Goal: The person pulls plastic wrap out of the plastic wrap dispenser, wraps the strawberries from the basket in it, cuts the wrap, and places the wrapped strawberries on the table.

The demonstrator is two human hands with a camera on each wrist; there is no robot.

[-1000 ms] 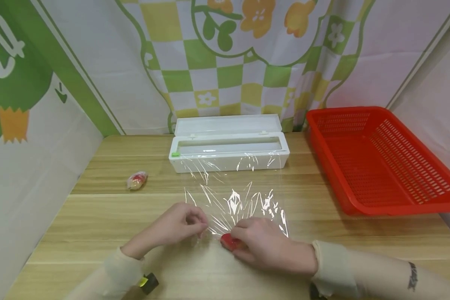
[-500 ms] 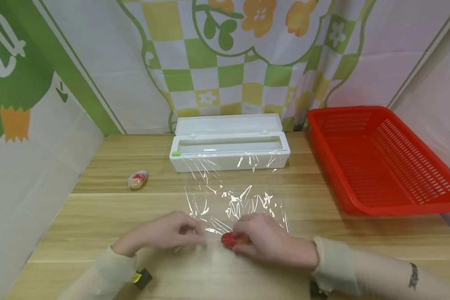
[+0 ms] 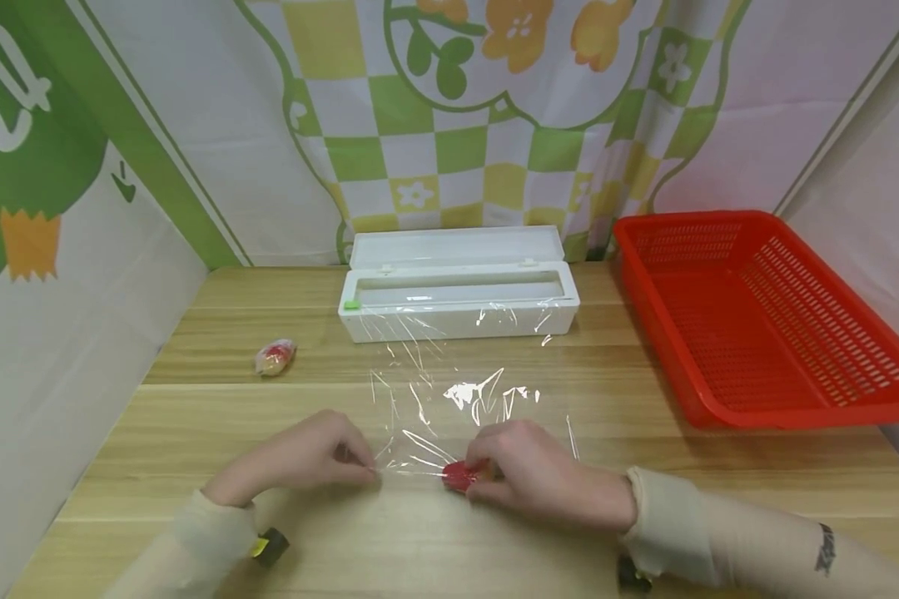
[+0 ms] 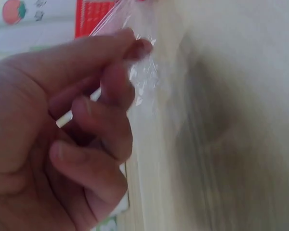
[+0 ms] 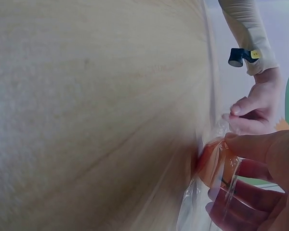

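My right hand grips a small red-and-yellow fruit, its kind unclear, close over the table at front centre. In the right wrist view clear film lies creased over the fruit, between thumb and fingers. My left hand is off to the left, thumb and forefinger pinching the edge of the plastic wrap. From there the film is drawn taut to the fruit, as the left wrist view shows beside the left hand. The sheet runs back to a white cling film dispenser with its lid raised.
A second red-and-yellow fruit, wrapped in film, lies at the left of the wooden table. At the right stands a red plastic basket. Printed curtains hang behind the table and at its sides.
My left hand has moved left, away from the fruit, drawing the film edge out with it. My right hand stays almost in place with the fruit. The film's creases have shifted.
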